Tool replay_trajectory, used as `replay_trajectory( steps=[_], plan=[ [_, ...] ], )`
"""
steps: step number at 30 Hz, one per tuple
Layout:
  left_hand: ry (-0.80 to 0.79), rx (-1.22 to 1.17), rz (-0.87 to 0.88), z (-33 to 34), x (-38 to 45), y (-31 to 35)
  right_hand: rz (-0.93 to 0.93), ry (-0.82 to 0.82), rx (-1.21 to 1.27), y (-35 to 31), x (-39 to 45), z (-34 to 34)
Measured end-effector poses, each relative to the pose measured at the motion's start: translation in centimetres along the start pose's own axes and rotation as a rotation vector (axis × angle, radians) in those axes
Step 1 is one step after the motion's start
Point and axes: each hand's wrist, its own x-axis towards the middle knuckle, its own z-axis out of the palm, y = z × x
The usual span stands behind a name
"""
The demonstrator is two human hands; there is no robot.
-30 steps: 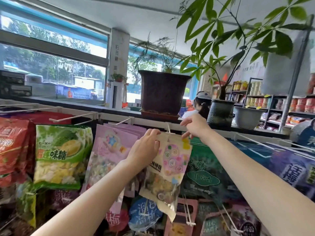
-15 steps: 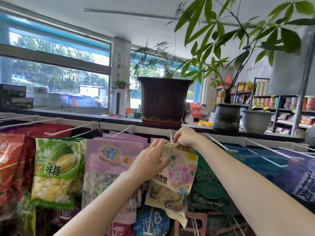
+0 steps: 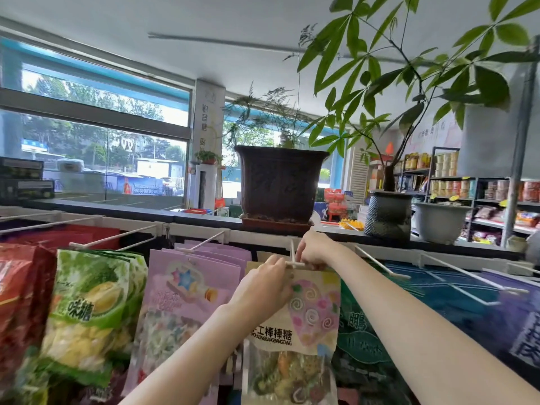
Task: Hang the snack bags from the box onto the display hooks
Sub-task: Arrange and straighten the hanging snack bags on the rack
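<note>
Both hands (image 3: 287, 268) on lollipop bag (image 3: 309, 317)

My one camera rides on my head (wide-angle), tilted slightly upward, close to the display hooks (image 3: 292, 252) and the window (image 3: 96, 159) beyond.

Bright daylight pours in through the windows (image 3: 96, 147) behind, leaving the big plant pot (image 3: 279, 182) backlit and dark, while the wide lens bends straight lines and the left-hand bags (image 3: 84, 314) blur.

Both hands, left hand (image 3: 263, 283) and right hand (image 3: 314, 249), seemingly pinching candy bag (image 3: 309, 311) at hook (image 3: 293, 252)
</note>
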Motion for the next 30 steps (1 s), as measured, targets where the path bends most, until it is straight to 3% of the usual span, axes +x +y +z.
replay_trajectory(
  steps=[4, 8, 15, 20, 25, 30],
  plan=[
    [-0.003, -0.022, 0.019, 0.2, -0.4, 0.1, -0.002, 0.151, 0.001, 0.4, 0.5, 1.2],
    [-0.004, -0.057, 0.027, 0.2, -0.2, -0.1, -0.019, 0.196, 0.042, 0.9, -0.2, 1.0],
    [0.186, -0.192, 0.098, 1.7, -3.3, -1.1, -0.076, 0.319, 0.071, 1.0, -1.2, 1.5],
    [0.184, -0.234, 0.178, 2.9, -6.3, -2.7, -0.028, 0.704, 0.205, 0.3, -4.7, 1.5],
    [0.145, -0.227, 0.334, 2.4, -10.5, -4.4, 0.008, 0.814, 0.328, -1.6, -9.0, 3.4],
    [0.095, -0.211, 0.286, 2.3, -15.5, -8.1, 0.037, 1.059, 0.513, -5.2, -13.2, 9.3]
  ],
)
